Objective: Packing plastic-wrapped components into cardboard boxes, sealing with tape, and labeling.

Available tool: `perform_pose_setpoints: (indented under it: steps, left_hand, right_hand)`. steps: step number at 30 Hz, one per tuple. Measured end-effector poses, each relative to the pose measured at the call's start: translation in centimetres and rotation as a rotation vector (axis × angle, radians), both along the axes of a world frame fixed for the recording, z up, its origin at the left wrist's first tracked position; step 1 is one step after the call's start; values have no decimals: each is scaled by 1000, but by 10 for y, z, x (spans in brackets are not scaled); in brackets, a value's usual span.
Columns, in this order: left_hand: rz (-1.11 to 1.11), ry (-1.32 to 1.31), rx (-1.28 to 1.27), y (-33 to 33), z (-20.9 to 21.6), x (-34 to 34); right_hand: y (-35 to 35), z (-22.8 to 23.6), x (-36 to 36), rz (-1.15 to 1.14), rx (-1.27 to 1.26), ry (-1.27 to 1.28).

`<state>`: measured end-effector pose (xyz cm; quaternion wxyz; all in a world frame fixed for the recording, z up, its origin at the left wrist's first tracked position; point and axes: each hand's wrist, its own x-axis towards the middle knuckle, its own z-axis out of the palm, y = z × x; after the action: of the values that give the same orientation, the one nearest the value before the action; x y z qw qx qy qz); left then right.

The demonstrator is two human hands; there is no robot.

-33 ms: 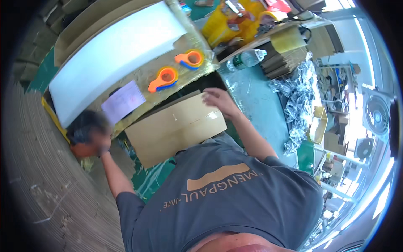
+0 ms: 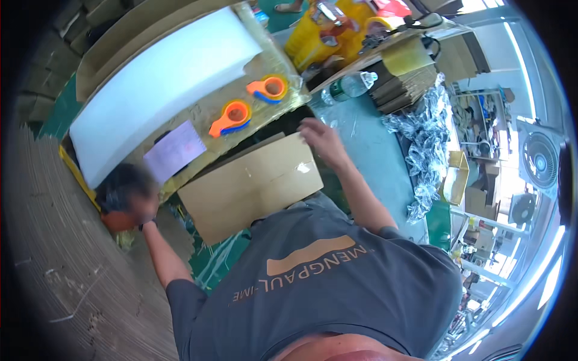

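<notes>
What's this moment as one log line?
left hand: blurred, hold unclear | right hand: near brown rectangular cardboard box | two orange tape dispensers: beyond box

Worktop [image 2: 212, 106] | white sheeting [image 2: 162, 78] | purple paper [image 2: 175, 151] | two orange tape dispensers [image 2: 225, 120] [image 2: 263, 89]

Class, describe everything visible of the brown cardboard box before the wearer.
The cardboard box looks plain brown, one broad face showing, a shiny patch, perhaps tape, near its right end. It sits slanted before the grey shirt, right end farther out. The right hand has its fingers at its far right corner; contact is unclear.
</notes>
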<state>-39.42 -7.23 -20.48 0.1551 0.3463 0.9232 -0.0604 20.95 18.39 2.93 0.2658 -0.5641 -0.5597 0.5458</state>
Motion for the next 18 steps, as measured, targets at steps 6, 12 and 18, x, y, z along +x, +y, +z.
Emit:
perform_pose_setpoints:
  steps: [6, 12, 18]
  left_hand:
    - [0, 352, 542, 1, 28, 26]
    - [-68, 272, 822, 8, 80, 186]
    - [-195, 65, 749, 3, 96, 303]
  right_hand:
    - [96, 194, 123, -597, 1005, -550]
    - [172, 278, 187, -267, 999, -818]
    - [211, 292, 210, 66, 961, -993]
